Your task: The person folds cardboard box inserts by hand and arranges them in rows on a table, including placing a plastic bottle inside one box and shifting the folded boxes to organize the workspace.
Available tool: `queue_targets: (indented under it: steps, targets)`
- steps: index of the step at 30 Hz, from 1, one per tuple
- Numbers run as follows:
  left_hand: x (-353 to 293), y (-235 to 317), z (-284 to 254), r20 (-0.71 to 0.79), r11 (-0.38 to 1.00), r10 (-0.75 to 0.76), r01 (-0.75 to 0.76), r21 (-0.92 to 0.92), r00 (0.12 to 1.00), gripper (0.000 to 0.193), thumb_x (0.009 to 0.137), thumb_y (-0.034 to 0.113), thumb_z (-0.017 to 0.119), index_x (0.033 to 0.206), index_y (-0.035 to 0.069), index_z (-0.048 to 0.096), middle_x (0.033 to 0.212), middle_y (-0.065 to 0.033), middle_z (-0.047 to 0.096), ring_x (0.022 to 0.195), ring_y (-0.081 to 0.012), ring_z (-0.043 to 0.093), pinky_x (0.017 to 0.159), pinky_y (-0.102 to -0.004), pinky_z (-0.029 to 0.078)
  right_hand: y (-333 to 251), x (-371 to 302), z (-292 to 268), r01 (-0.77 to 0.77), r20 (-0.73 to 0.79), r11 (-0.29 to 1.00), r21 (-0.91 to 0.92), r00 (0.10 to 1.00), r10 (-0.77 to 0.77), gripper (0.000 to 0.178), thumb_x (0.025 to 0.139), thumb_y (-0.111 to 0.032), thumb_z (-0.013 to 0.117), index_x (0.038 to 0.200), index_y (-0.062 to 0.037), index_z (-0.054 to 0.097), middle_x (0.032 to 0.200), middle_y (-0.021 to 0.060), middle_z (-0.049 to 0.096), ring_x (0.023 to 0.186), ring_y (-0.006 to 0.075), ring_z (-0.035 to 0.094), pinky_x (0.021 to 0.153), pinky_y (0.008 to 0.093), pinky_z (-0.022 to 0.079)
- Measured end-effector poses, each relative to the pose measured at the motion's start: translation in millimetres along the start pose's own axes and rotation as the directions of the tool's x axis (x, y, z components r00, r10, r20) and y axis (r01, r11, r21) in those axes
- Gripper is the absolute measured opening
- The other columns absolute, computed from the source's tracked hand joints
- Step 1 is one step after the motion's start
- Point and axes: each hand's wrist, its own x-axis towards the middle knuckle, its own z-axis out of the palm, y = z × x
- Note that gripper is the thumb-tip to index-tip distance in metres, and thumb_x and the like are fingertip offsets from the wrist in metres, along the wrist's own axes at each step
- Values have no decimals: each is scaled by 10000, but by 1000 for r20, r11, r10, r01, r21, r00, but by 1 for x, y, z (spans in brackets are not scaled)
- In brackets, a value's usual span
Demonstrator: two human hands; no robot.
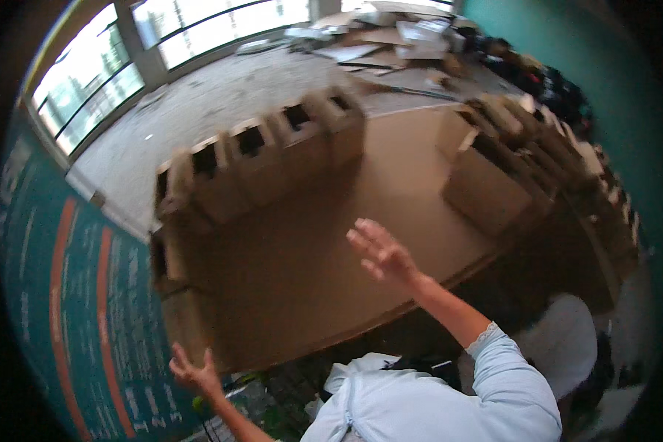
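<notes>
I find the nearest brown carton (188, 320) at the left edge of the tabletop (295, 295). The left hand (200, 376) is beside its near end, fingers spread; contact I cannot tell. The right hand (387, 256) appears above the tabletop, fingers extended, empty. Behind stands a carton row (258, 173); a carton group (486, 184) sits right. Hazard: an outward nudge could tip the nearest carton overboard

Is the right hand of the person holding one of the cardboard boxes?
No, the right hand is open and empty over the brown tabletop.
</notes>
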Motion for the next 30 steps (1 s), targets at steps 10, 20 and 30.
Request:
queue_targets:
  steps: [10,20,30]
  targets:
    - [9,9,28,68,893,-157,112,437,985,775,864,576,583,1486,193,325,1528,-209,252,1386,-355,305,1115,-543,238,229,-107,-227,-659,-294,655,-369,752,590,768,719,-193,800,1375,-78,417,1375,194,462,1286,334,427,1056,424,376]
    - [-62,-81,-7,-338,952,-224,279,123,914,316,956,228,580,1213,46,601,1256,-190,565,1103,-323,575,945,-436,472,178,-46,-195,-566,402,805,-181,704,585,317,806,-267,713,881,30,631,955,202,624,956,356,598,849,407,494]
    - [-301,-266,93,416,720,-674,416,555,610,370,882,165,625,1223,22,593,1139,-188,643,1086,-297,607,925,-403,495,-19,17,-82,-150,678,913,378,717,-163,166,793,-46,615,927,37,666,940,211,636,873,380,623,794,426,509]
